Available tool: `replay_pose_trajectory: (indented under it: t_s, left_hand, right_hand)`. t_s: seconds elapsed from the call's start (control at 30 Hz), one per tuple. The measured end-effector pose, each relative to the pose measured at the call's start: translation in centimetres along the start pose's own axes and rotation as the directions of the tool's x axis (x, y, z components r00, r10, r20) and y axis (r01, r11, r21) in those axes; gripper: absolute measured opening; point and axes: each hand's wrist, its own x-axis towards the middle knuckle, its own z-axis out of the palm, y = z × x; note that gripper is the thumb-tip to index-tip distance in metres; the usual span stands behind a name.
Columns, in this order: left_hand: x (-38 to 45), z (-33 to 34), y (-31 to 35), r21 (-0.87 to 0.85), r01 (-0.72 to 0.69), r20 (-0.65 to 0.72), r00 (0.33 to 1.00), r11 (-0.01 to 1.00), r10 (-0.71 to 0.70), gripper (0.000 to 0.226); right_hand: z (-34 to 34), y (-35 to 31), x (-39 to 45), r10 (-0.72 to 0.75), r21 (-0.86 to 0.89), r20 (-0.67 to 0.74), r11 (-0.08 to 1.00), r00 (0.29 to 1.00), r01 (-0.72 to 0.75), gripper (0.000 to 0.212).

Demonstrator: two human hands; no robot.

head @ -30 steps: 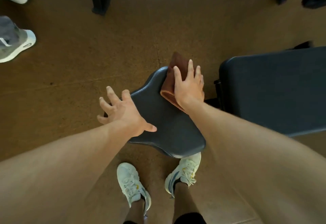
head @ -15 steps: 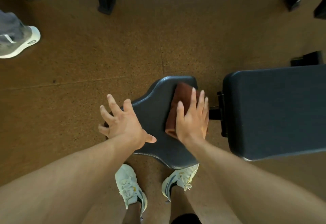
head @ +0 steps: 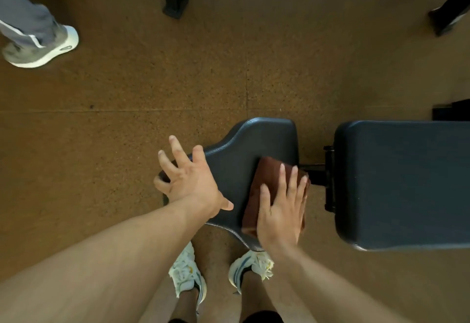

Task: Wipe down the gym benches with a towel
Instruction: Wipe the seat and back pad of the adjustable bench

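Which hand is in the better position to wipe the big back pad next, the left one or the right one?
Probably the right hand: it presses flat on the towel, at the seat pad edge nearest the back pad. The left hand rests on the seat's far end.

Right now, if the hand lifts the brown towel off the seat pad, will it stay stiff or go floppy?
The brown towel probably goes floppy: it is folded cloth, flattened under the right hand. It looks light for its size. On the smooth seat pad it likely slides easily and cannot roll or tip.
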Motion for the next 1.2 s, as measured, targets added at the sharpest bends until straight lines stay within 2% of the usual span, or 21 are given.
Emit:
replay_pose_trajectory:
  t_s: [0.13, 0.2, 0.27, 0.37, 0.47, 0.53, 0.6, 0.67, 0.73, 0.83, 1.0, 1.07, 1.1, 1.2]
  left_hand:
    - [0.0, -0.1, 0.0, -0.012, -0.01, 0.024, 1.0, 1.0, 0.01, 0.139]
    - [0.0, -0.2, 0.0, -0.011, -0.015, 0.018, 1.0, 1.0, 0.016, 0.139]
    - [-0.1, -0.3, -0.3, -0.03, -0.034, 0.012, 0.999, 0.999, 0.034, 0.14]
    - [-0.3, -0.2, -0.8, -0.081, -0.087, -0.002, 0.996, 0.993, 0.087, 0.143]
    - [-0.4, -0.5, -1.3, -0.15, -0.123, 0.014, 0.992, 0.981, 0.126, 0.149]
    - [-0.5, -0.8, -2.9, -0.319, -0.162, -0.006, 0.986, 0.934, 0.169, 0.144]
    - [-1.2, -0.8, -6.1, -0.581, -0.205, -0.083, 0.978, 0.788, 0.193, 0.126]
    - [-2.7, 0.4, -10.5, -0.688, -0.236, -0.196, 0.971, 0.687, 0.138, 0.107]
    - [-4.1, 1.8, -13.9, -0.669, -0.218, -0.227, 0.97, 0.711, 0.084, 0.097]
    - [-4.7, 4.0, -14.9, -0.604, -0.167, -0.245, 0.969, 0.779, 0.018, 0.091]
    - [-5.9, 4.6, -10.0, -0.648, -0.311, -0.417, 0.909, 0.695, 0.017, 0.085]
    - [-6.8, 4.6, -7.9, -0.6, -0.406, -0.485, 0.87, 0.689, 0.09, 0.086]
    - [-7.0, 4.7, -7.1, -0.523, -0.459, -0.508, 0.844, 0.718, 0.17, 0.087]
    - [-6.7, 5.1, -5.7, -0.135, -0.578, -0.48, 0.749, 0.805, 0.457, 0.086]
  right_hand:
    - [-2.8, -8.2, 10.3, -0.111, -0.024, -0.072, 0.994, 0.991, 0.11, 0.061]
    - [-3.6, -12.2, 13.1, -0.221, -0.223, 0.041, 0.949, 0.974, 0.225, 0.059]
    - [-4.0, -15.0, 13.6, -0.235, -0.42, 0.241, 0.85, 0.942, 0.319, 0.058]
    - [-3.8, -16.8, 13.1, -0.234, -0.548, 0.389, 0.719, 0.891, 0.428, 0.058]
    - [-2.6, -16.6, 11.8, -0.317, -0.533, 0.422, 0.671, 0.849, 0.515, 0.061]
    - [-1.7, -15.9, 10.2, -0.434, -0.503, 0.4, 0.633, 0.807, 0.589, 0.064]
    - [-0.9, -15.2, 8.1, -0.501, -0.433, 0.315, 0.68, 0.806, 0.592, 0.062]
    - [-0.2, -15.1, 5.8, -0.542, -0.302, 0.186, 0.762, 0.819, 0.573, 0.056]
    - [0.6, -14.9, 3.4, -0.595, -0.236, 0.133, 0.758, 0.793, 0.608, 0.053]
    - [1.7, -13.2, 0.5, -0.67, -0.216, 0.113, 0.704, 0.734, 0.676, 0.06]
    - [2.9, -8.0, -3.9, -0.736, -0.181, 0.085, 0.652, 0.672, 0.736, 0.07]
    - [3.3, -4.7, -5.0, -0.744, -0.225, 0.083, 0.634, 0.663, 0.74, 0.07]
    - [3.4, -3.0, -5.3, -0.731, -0.244, 0.072, 0.646, 0.678, 0.723, 0.068]
    - [3.9, 1.3, -6.5, -0.602, -0.234, -0.012, 0.778, 0.798, 0.583, 0.066]
